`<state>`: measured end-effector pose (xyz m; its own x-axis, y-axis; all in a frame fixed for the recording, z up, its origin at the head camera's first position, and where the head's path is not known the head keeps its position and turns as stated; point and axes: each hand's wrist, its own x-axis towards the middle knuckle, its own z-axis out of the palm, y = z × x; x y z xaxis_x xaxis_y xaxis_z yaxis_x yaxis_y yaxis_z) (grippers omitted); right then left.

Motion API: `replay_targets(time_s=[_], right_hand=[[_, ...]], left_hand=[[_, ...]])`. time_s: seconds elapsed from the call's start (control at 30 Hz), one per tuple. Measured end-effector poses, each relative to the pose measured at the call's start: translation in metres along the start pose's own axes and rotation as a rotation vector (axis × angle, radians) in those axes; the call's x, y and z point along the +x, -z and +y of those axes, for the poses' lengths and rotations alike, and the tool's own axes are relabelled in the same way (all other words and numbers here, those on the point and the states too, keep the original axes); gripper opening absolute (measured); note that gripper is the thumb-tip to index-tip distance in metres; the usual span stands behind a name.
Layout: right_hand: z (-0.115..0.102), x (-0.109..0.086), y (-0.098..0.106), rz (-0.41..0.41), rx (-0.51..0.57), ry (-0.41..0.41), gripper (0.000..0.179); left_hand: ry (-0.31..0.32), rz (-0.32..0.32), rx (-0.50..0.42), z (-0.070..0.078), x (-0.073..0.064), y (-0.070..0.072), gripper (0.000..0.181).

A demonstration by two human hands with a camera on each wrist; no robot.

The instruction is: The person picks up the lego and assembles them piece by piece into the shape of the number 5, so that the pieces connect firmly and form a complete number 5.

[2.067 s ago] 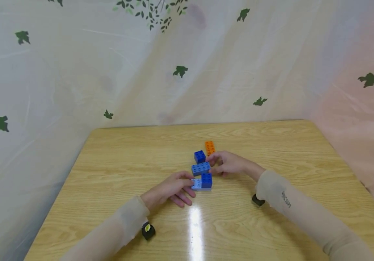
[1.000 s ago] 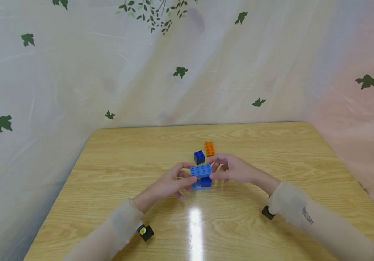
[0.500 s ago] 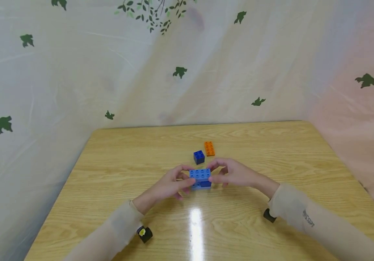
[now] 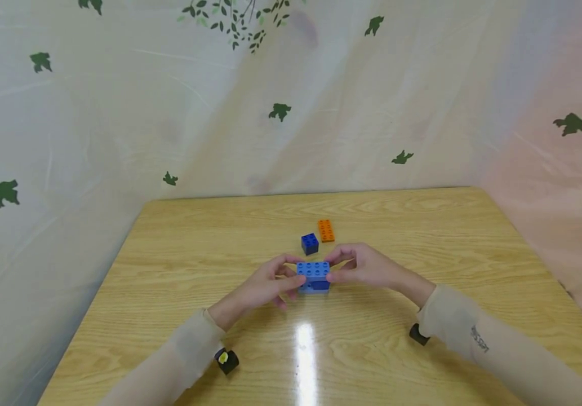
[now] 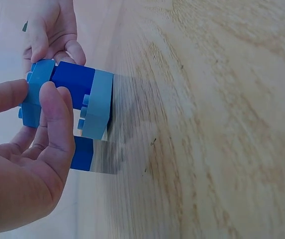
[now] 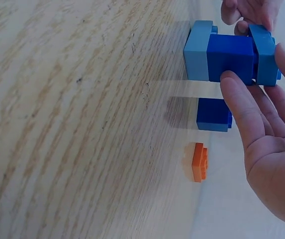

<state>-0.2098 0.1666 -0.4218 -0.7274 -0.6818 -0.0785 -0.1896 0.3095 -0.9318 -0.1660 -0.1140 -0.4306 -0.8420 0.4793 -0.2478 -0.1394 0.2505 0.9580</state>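
My left hand (image 4: 262,286) and right hand (image 4: 369,268) pinch opposite ends of a medium-blue toy building brick (image 4: 313,269), its studs facing up. It lies over a dark-blue square brick (image 6: 230,57), which sits on one end of a light-blue long brick (image 6: 197,55) on the table. A thin gap shows between the medium-blue and dark-blue bricks in the right wrist view, so the top one looks slightly tilted. Under its left end is an open space, with bare light-blue studs below in the left wrist view. One fingertip of my right hand is by the dark-blue brick's side.
Behind the stack, another dark-blue square brick (image 4: 310,243) stands on the wooden table (image 4: 209,237). A flat orange brick (image 4: 326,231) lies just beyond it. A pale cloth (image 4: 209,135) with leaf and bird prints hangs behind the table.
The medium-blue brick was lifted from behind the stack, brought over it and lowered onto the dark-blue brick. My left hand moved from the light-blue brick to grip it too. Little shift since half a second ago.
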Motion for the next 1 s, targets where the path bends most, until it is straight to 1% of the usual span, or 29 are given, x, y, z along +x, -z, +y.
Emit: replay_targets(time_s=[0.27,0.47,0.6,0.77,1.0], right_hand=[[0.0018,-0.0007,-0.0018,0.033,0.048,-0.018,0.032],[0.0047,-0.0007,-0.0065,0.027,0.107,-0.031,0.033],[0.0044,-0.0007,-0.0071,0.031,0.089,-0.036,0.032],[0.0038,-0.0004,-0.0048,0.024,0.063,-0.037,0.032],[0.0034,0.0007,-0.0028,0.006,0.065,-0.057,0.031]], left_hand=[[-0.018,-0.004,0.007,-0.0004,0.0016,0.0025,0.05],[-0.029,0.003,0.032,-0.0005,0.0,0.004,0.047],[-0.02,-0.005,0.022,0.0001,0.0001,0.0049,0.047],[-0.009,-0.038,-0.006,-0.0003,0.0014,0.0056,0.046],[-0.01,-0.059,0.001,0.0003,0.0033,0.0068,0.046]])
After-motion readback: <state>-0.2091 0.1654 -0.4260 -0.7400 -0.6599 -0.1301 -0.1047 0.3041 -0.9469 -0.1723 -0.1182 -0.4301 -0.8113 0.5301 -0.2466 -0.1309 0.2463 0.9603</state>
